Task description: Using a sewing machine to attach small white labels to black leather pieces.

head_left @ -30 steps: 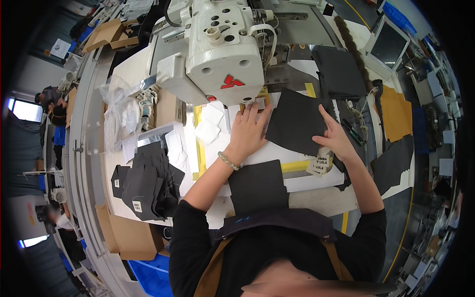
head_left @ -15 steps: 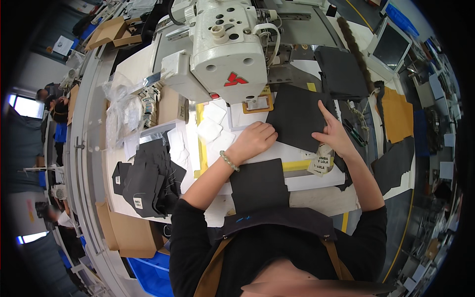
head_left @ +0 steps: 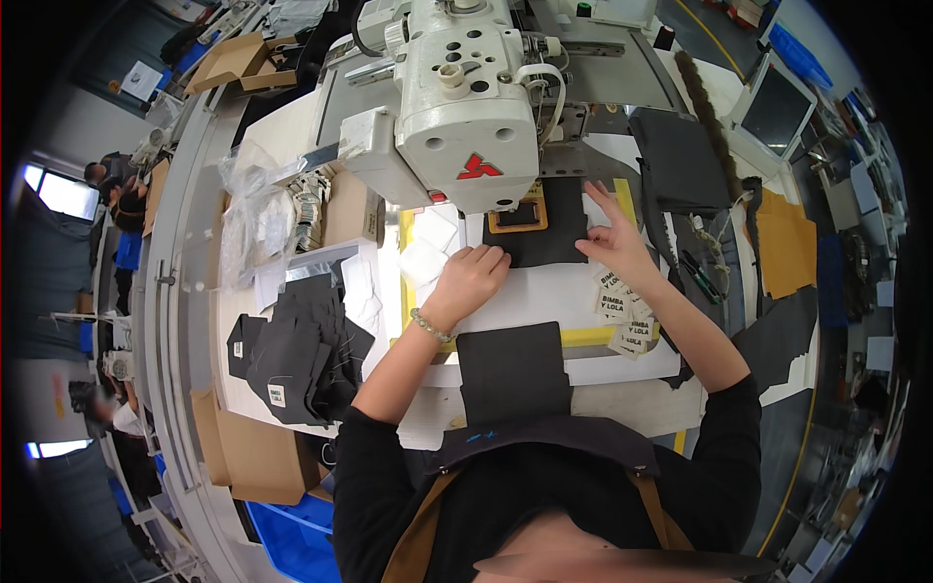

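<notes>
A black fabric piece lies flat below the white sewing machine head, partly under an orange-yellow clamp frame. My left hand, with a bead bracelet on its wrist, has its fingers curled closed on the near left corner of that piece. At the right edge, my right hand is open, thumb and forefinger stretched apart along the fabric. Several cream printed labels lie loosely by my right wrist. Another black fabric piece lies flat at the near edge, between my forearms.
Stacked black pieces lie at the left, near white paper pieces. Behind them are a box of labels and a clear plastic bag. At the right are a folded black stack, green-handled snips and a screen.
Both hands have slid the black piece left and under the clamp frame. My right hand now sits farther left, uncovering more of the labels.
</notes>
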Action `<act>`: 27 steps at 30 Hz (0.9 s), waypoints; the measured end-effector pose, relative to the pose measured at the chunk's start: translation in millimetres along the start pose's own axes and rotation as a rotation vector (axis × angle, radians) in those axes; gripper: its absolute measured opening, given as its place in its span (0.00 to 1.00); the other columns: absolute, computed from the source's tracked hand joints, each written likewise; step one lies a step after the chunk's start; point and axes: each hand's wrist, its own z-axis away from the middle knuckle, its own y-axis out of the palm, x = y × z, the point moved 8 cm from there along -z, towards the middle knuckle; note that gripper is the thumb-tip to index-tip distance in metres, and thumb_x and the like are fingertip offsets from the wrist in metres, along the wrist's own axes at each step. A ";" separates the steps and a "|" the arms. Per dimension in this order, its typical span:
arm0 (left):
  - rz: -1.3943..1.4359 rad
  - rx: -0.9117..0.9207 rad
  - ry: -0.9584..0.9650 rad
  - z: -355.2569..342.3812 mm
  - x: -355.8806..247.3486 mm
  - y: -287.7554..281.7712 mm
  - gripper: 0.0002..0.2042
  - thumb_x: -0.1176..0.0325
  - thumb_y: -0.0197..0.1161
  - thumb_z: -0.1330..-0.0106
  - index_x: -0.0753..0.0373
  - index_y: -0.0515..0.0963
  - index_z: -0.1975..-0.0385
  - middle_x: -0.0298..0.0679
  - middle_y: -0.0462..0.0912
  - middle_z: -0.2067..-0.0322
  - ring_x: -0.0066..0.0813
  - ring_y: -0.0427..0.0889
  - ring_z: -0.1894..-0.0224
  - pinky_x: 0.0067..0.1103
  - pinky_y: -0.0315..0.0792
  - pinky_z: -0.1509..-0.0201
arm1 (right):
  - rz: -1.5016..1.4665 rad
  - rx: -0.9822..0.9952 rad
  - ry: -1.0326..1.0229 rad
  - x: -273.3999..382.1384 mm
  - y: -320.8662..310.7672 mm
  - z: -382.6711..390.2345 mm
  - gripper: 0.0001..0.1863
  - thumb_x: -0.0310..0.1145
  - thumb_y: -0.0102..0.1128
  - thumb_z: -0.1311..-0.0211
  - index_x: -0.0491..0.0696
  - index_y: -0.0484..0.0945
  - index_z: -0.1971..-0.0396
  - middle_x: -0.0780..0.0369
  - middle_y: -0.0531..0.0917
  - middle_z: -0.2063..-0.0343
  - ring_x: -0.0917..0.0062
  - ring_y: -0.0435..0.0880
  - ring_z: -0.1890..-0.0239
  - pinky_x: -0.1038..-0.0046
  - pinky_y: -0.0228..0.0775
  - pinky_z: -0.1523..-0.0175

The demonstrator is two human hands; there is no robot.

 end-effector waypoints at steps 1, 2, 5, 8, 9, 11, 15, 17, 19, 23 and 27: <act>-0.011 -0.012 -0.039 4.5 5.2 -1.9 0.09 0.75 0.62 0.49 0.64 0.80 0.66 0.35 0.79 0.66 0.28 0.80 0.66 0.22 0.75 0.65 | -0.078 0.046 -0.079 6.2 8.4 2.3 0.47 0.19 0.64 0.47 0.55 0.52 0.28 0.57 0.45 0.26 0.84 0.77 0.60 0.80 0.73 0.52; -0.011 -0.009 -0.040 8.5 6.8 -2.9 0.09 0.75 0.62 0.49 0.64 0.80 0.66 0.35 0.79 0.66 0.28 0.80 0.66 0.22 0.75 0.65 | 0.084 0.081 -0.180 18.9 15.6 7.7 0.42 0.22 0.64 0.45 0.55 0.58 0.30 0.59 0.51 0.27 0.76 0.77 0.49 0.74 0.71 0.44; -0.031 0.018 -0.132 16.3 16.1 -2.4 0.09 0.75 0.62 0.49 0.64 0.80 0.66 0.35 0.80 0.66 0.29 0.81 0.68 0.23 0.75 0.65 | 0.479 0.256 -0.282 25.7 36.9 18.8 0.35 0.26 0.63 0.43 0.54 0.65 0.34 0.60 0.59 0.30 0.66 0.71 0.37 0.68 0.64 0.35; -0.028 -0.076 -0.101 11.9 17.0 -8.3 0.09 0.74 0.60 0.49 0.65 0.79 0.68 0.35 0.75 0.71 0.27 0.78 0.69 0.22 0.73 0.68 | 0.622 0.272 -0.314 3.7 42.3 19.0 0.25 0.29 0.62 0.41 0.51 0.73 0.41 0.59 0.68 0.35 0.57 0.65 0.34 0.63 0.60 0.31; -0.021 -0.092 -0.092 9.6 16.7 -9.6 0.09 0.74 0.60 0.49 0.65 0.79 0.68 0.35 0.76 0.70 0.27 0.79 0.69 0.22 0.73 0.68 | 0.791 0.257 -0.393 -1.6 44.1 19.5 0.24 0.29 0.61 0.41 0.51 0.74 0.43 0.59 0.69 0.36 0.56 0.66 0.35 0.62 0.60 0.31; -0.017 -0.108 -0.087 7.4 17.3 -11.2 0.09 0.74 0.60 0.49 0.65 0.79 0.67 0.35 0.76 0.70 0.27 0.79 0.68 0.23 0.73 0.67 | 0.815 0.224 -0.433 -1.6 44.5 19.1 0.22 0.29 0.61 0.40 0.50 0.75 0.44 0.59 0.71 0.37 0.55 0.66 0.35 0.61 0.60 0.31; -0.028 -0.085 -0.099 3.3 20.0 -7.1 0.09 0.74 0.60 0.48 0.65 0.79 0.67 0.35 0.76 0.69 0.28 0.79 0.67 0.23 0.74 0.66 | 0.849 0.140 -0.456 3.8 39.8 16.6 0.21 0.29 0.60 0.41 0.49 0.76 0.46 0.59 0.72 0.39 0.53 0.68 0.37 0.60 0.59 0.30; -0.033 -0.088 -0.111 2.3 20.4 -6.1 0.09 0.75 0.60 0.48 0.65 0.79 0.67 0.35 0.76 0.69 0.28 0.79 0.67 0.23 0.74 0.66 | 0.851 0.140 -0.461 2.2 38.3 12.3 0.21 0.29 0.60 0.41 0.49 0.76 0.46 0.59 0.72 0.39 0.53 0.68 0.38 0.59 0.58 0.30; -0.019 -0.047 -0.144 3.1 22.9 -1.6 0.11 0.75 0.60 0.49 0.66 0.79 0.64 0.37 0.78 0.67 0.29 0.80 0.64 0.24 0.75 0.63 | 0.850 0.142 -0.466 2.0 37.4 9.7 0.21 0.29 0.61 0.41 0.49 0.76 0.46 0.58 0.72 0.39 0.53 0.69 0.38 0.59 0.58 0.30; -0.006 -0.031 -0.176 9.0 22.4 2.0 0.12 0.74 0.61 0.46 0.66 0.79 0.61 0.39 0.80 0.61 0.32 0.82 0.60 0.26 0.77 0.57 | 0.839 0.169 -0.451 2.8 37.7 8.6 0.21 0.30 0.61 0.41 0.49 0.76 0.46 0.58 0.71 0.38 0.54 0.68 0.38 0.58 0.55 0.28; 0.083 -0.077 -0.280 19.3 27.2 -7.3 0.14 0.69 0.65 0.44 0.64 0.79 0.57 0.43 0.81 0.54 0.37 0.82 0.54 0.30 0.75 0.49 | 0.817 0.174 -0.458 4.8 37.0 12.0 0.23 0.31 0.62 0.42 0.49 0.75 0.45 0.57 0.70 0.37 0.56 0.68 0.37 0.58 0.53 0.28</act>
